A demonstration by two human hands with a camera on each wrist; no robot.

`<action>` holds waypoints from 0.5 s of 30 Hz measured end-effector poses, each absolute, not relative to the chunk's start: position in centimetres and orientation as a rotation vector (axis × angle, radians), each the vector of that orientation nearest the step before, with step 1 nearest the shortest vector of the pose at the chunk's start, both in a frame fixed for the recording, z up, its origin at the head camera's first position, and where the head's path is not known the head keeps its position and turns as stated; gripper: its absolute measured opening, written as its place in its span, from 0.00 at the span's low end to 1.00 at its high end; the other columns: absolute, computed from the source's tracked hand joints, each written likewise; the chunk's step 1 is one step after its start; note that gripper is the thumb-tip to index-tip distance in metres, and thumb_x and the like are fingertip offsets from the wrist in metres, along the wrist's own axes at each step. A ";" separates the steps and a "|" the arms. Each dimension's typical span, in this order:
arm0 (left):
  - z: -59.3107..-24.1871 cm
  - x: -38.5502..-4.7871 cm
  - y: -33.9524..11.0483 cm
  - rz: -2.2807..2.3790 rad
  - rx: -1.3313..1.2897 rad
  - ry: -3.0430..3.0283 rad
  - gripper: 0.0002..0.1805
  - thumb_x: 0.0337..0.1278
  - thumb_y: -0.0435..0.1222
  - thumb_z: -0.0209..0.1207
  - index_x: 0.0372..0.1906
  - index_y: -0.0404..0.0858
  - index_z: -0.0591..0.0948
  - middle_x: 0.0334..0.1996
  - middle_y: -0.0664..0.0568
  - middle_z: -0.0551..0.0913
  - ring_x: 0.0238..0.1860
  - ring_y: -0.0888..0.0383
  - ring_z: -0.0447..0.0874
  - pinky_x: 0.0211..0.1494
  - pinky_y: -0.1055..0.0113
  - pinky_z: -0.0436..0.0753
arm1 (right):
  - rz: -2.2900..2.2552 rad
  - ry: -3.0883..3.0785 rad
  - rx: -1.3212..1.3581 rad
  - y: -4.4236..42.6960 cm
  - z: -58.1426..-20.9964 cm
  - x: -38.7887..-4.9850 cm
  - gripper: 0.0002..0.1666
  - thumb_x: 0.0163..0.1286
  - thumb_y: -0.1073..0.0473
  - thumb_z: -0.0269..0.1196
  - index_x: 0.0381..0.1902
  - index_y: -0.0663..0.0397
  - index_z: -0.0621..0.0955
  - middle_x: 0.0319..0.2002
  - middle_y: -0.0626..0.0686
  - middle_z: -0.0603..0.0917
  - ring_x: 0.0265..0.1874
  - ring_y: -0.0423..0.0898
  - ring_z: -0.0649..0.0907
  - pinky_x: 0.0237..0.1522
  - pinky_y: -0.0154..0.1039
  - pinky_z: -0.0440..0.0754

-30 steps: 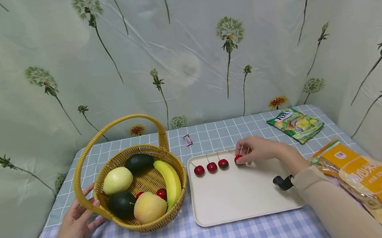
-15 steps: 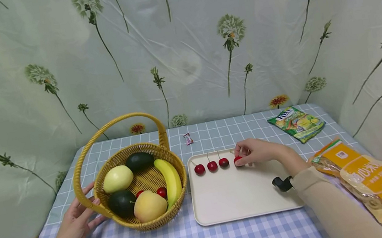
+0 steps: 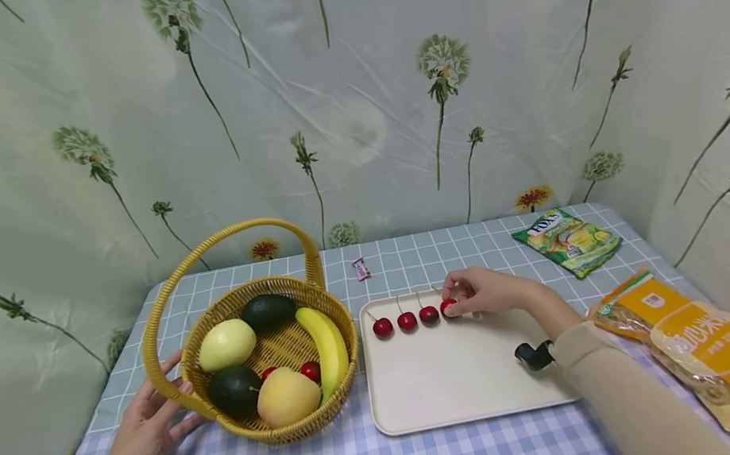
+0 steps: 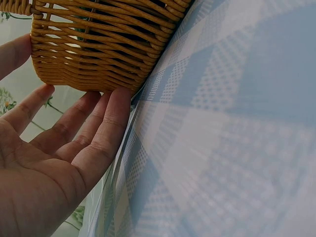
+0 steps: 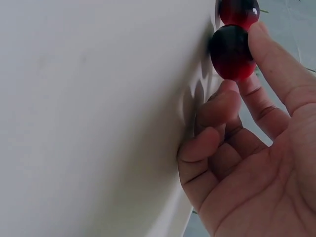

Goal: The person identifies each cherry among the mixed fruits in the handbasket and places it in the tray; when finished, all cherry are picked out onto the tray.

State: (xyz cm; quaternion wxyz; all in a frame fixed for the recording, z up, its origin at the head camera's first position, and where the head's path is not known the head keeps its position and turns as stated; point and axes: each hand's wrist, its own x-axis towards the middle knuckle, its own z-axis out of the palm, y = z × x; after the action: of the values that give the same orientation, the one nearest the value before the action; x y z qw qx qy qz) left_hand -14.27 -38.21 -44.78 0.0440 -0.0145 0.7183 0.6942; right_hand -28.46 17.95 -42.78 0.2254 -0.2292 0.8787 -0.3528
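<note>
My right hand [image 3: 488, 291] pinches a cherry [image 5: 231, 52] between thumb and fingers at the back of the cream tray [image 3: 463, 380]. To its left, several more cherries [image 3: 407, 322] with stems stand in a row on the tray. My left hand [image 3: 146, 433] touches the outer side of the wicker basket [image 3: 283, 433], its fingertips [image 4: 118, 101] resting against the weave near the tablecloth. Inside the basket lie a banana [image 3: 324, 351], a peach [image 3: 288, 396], a pale green-yellow fruit [image 3: 227, 344], dark green avocado-like fruits [image 3: 268, 311] and red fruits [image 3: 311, 371], partly hidden.
A green candy bag [image 3: 569, 242] lies at the back right, with an orange snack bag [image 3: 714, 346] in front of it. One small wrapped candy [image 3: 361, 268] is behind the tray. The basket's tall handle [image 3: 222, 238] arches above it. A printed curtain stands behind the table.
My right hand has moved slightly left along the tray with the cherry, bringing it close to the row. The left hand and basket have stayed put.
</note>
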 end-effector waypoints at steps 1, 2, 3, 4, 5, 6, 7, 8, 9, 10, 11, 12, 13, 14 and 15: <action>-44.8 -14.3 -38.2 2.116 -0.050 2.198 0.35 0.85 0.35 0.53 0.87 0.52 0.57 0.53 0.69 0.83 0.54 0.73 0.85 0.49 0.64 0.91 | -0.971 2.429 -0.629 17.9 -42.9 -28.5 0.15 0.76 0.53 0.70 0.51 0.55 0.81 0.27 0.46 0.74 0.27 0.44 0.76 0.32 0.35 0.77; -44.8 -14.3 -38.2 2.111 -0.055 2.200 0.35 0.85 0.36 0.53 0.87 0.52 0.57 0.54 0.69 0.83 0.54 0.73 0.84 0.49 0.64 0.91 | -0.970 2.435 -0.632 17.9 -42.9 -28.5 0.15 0.76 0.53 0.70 0.51 0.55 0.81 0.27 0.47 0.74 0.28 0.44 0.76 0.32 0.35 0.76; -44.8 -14.3 -38.2 2.107 -0.060 2.203 0.35 0.85 0.36 0.53 0.87 0.52 0.56 0.54 0.70 0.83 0.55 0.73 0.84 0.49 0.64 0.91 | -0.970 2.439 -0.627 17.9 -43.0 -28.5 0.15 0.76 0.52 0.71 0.51 0.55 0.81 0.27 0.47 0.74 0.28 0.44 0.76 0.32 0.35 0.76; -44.9 -14.3 -38.2 2.105 -0.066 2.203 0.35 0.85 0.36 0.53 0.87 0.51 0.56 0.54 0.70 0.83 0.55 0.74 0.84 0.49 0.64 0.91 | -0.971 2.441 -0.630 17.9 -43.0 -28.5 0.15 0.76 0.52 0.71 0.51 0.55 0.81 0.28 0.47 0.74 0.28 0.44 0.76 0.32 0.36 0.76; -44.9 -14.3 -38.2 2.100 -0.073 2.207 0.36 0.85 0.37 0.53 0.87 0.51 0.56 0.54 0.70 0.82 0.55 0.74 0.84 0.49 0.64 0.91 | -0.971 2.442 -0.631 17.9 -43.0 -28.5 0.15 0.76 0.52 0.71 0.51 0.55 0.81 0.28 0.47 0.75 0.28 0.45 0.77 0.32 0.36 0.76; -44.9 -14.3 -38.2 2.097 -0.079 2.210 0.36 0.85 0.37 0.54 0.87 0.51 0.56 0.54 0.70 0.82 0.55 0.74 0.84 0.49 0.64 0.91 | -0.971 2.442 -0.629 17.9 -43.0 -28.5 0.16 0.76 0.52 0.71 0.51 0.55 0.81 0.28 0.47 0.75 0.28 0.45 0.77 0.32 0.36 0.76; -44.9 -14.3 -38.2 2.095 -0.084 2.212 0.36 0.85 0.37 0.54 0.87 0.51 0.56 0.54 0.71 0.82 0.54 0.74 0.84 0.49 0.64 0.91 | -0.970 2.441 -0.626 17.9 -43.0 -28.5 0.16 0.76 0.52 0.71 0.51 0.55 0.81 0.28 0.47 0.75 0.28 0.45 0.77 0.32 0.36 0.76; -44.9 -14.2 -38.2 2.092 -0.088 2.213 0.36 0.85 0.37 0.54 0.87 0.51 0.56 0.54 0.71 0.82 0.55 0.74 0.84 0.49 0.64 0.91 | -0.968 2.440 -0.623 17.8 -43.0 -28.5 0.16 0.76 0.52 0.71 0.51 0.54 0.81 0.28 0.47 0.76 0.28 0.45 0.77 0.32 0.35 0.75; -44.9 -14.2 -38.2 2.089 -0.091 2.215 0.36 0.85 0.37 0.54 0.87 0.51 0.56 0.54 0.71 0.82 0.54 0.74 0.84 0.49 0.64 0.91 | -0.968 2.436 -0.624 17.8 -43.0 -28.5 0.16 0.76 0.52 0.71 0.51 0.55 0.81 0.28 0.47 0.76 0.28 0.44 0.77 0.32 0.35 0.75; -44.8 -14.2 -38.2 2.087 -0.094 2.215 0.36 0.85 0.37 0.54 0.87 0.52 0.56 0.54 0.71 0.82 0.54 0.74 0.83 0.49 0.64 0.91 | -0.969 2.431 -0.627 17.8 -43.0 -28.5 0.16 0.76 0.52 0.71 0.52 0.55 0.81 0.28 0.47 0.76 0.28 0.44 0.77 0.31 0.35 0.75; -44.8 -14.2 -38.2 2.086 -0.097 2.216 0.36 0.85 0.37 0.54 0.87 0.52 0.56 0.54 0.72 0.82 0.54 0.75 0.83 0.49 0.64 0.91 | -0.970 2.429 -0.625 17.8 -43.0 -28.4 0.17 0.76 0.52 0.71 0.52 0.55 0.81 0.28 0.47 0.76 0.28 0.44 0.77 0.31 0.35 0.75; -44.8 -14.2 -38.2 2.085 -0.097 2.215 0.36 0.85 0.37 0.54 0.87 0.52 0.56 0.53 0.71 0.82 0.54 0.74 0.83 0.49 0.64 0.91 | -0.971 2.428 -0.628 17.8 -43.0 -28.4 0.17 0.75 0.52 0.71 0.52 0.56 0.81 0.28 0.47 0.76 0.27 0.43 0.77 0.31 0.34 0.75; -44.8 -14.2 -38.2 2.085 -0.097 2.216 0.36 0.85 0.37 0.54 0.87 0.52 0.56 0.53 0.71 0.82 0.54 0.74 0.83 0.49 0.65 0.91 | -0.973 2.429 -0.631 17.8 -42.9 -28.4 0.17 0.75 0.52 0.71 0.52 0.56 0.81 0.27 0.47 0.76 0.27 0.43 0.77 0.31 0.34 0.75; -44.8 -14.2 -38.2 2.085 -0.096 2.216 0.36 0.85 0.37 0.54 0.87 0.52 0.56 0.53 0.71 0.82 0.54 0.74 0.84 0.49 0.65 0.91 | -0.974 2.432 -0.636 17.9 -42.8 -28.3 0.17 0.75 0.52 0.71 0.52 0.57 0.81 0.27 0.47 0.76 0.26 0.43 0.76 0.31 0.34 0.74; -44.7 -14.2 -38.1 2.087 -0.095 2.216 0.36 0.85 0.37 0.54 0.87 0.52 0.56 0.53 0.71 0.82 0.54 0.74 0.84 0.49 0.65 0.91 | -0.973 2.436 -0.641 17.9 -42.7 -28.3 0.17 0.75 0.52 0.71 0.52 0.57 0.81 0.27 0.47 0.76 0.26 0.43 0.76 0.31 0.34 0.74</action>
State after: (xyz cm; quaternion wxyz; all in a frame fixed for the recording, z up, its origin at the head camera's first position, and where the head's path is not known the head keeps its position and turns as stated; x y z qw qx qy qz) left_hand -14.19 -38.15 -44.73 0.0481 -0.0313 0.7268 0.6845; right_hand -28.29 17.88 -42.74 0.2189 -0.2315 0.8803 -0.3516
